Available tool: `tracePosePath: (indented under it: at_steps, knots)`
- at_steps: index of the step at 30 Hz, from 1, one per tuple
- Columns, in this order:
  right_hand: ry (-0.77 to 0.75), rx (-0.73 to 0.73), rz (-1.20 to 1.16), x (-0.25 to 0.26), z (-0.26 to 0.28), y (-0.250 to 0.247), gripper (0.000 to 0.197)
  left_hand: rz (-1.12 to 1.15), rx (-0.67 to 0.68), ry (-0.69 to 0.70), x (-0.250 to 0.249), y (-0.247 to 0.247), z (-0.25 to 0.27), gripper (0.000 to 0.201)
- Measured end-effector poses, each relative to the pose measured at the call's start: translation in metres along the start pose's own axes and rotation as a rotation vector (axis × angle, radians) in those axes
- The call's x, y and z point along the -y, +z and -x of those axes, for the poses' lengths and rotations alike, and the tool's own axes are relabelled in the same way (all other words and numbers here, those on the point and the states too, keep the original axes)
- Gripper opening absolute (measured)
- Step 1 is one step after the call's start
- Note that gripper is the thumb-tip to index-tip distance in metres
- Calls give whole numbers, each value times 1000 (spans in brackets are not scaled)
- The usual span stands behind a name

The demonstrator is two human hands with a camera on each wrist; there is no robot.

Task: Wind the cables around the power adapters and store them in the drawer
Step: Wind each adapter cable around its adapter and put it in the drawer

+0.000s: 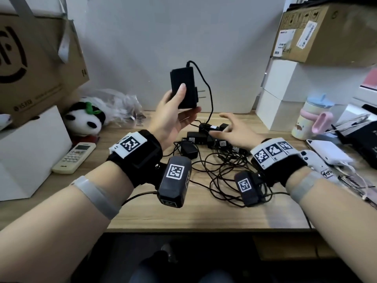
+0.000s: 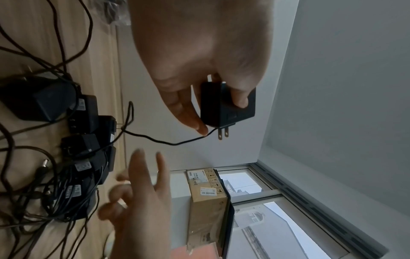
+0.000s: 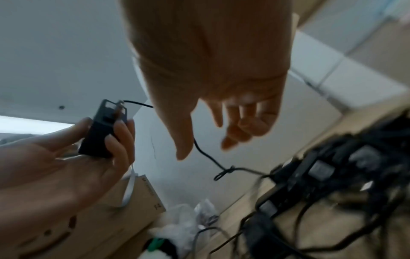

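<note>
My left hand (image 1: 175, 115) holds a black power adapter (image 1: 183, 86) upright above the desk, thumb on its front and fingers behind; in the left wrist view the adapter (image 2: 228, 105) shows its two prongs. Its cable (image 1: 206, 84) loops from the top down to a pile of several black adapters and tangled cables (image 1: 212, 148) on the wooden desk (image 1: 183, 213). My right hand (image 1: 234, 131) hovers open over that pile, fingers spread, holding nothing; the right wrist view shows it (image 3: 221, 122) beside the hanging cable (image 3: 206, 156). No drawer is in view.
A panda plush (image 1: 87, 119), crumpled plastic bag (image 1: 122, 103) and remote control (image 1: 75, 156) lie left. Cardboard boxes (image 1: 36, 64) and white boxes (image 1: 285, 88) flank the desk. A cup (image 1: 312, 119) and white device (image 1: 330, 152) sit right.
</note>
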State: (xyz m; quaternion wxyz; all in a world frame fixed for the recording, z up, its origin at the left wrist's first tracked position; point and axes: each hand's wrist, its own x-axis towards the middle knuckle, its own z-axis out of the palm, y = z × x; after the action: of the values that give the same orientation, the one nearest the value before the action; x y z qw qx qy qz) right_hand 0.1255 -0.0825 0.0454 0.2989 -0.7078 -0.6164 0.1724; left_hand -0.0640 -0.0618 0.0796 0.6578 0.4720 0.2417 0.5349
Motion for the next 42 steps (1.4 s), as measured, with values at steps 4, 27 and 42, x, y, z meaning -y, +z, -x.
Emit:
tracePosePath:
  at_steps: [4, 27, 42]
  knots:
    - [78, 139, -113, 15, -15, 13, 48, 56, 48, 23, -11, 2, 5, 30]
    - [-214, -352, -952, 94, -19, -72, 31, -46, -85, -27, 12, -21, 5, 41]
    - [-238, -223, -1373, 97, -5, -121, 32, 277, 87, -169, 20, 9, -21, 25]
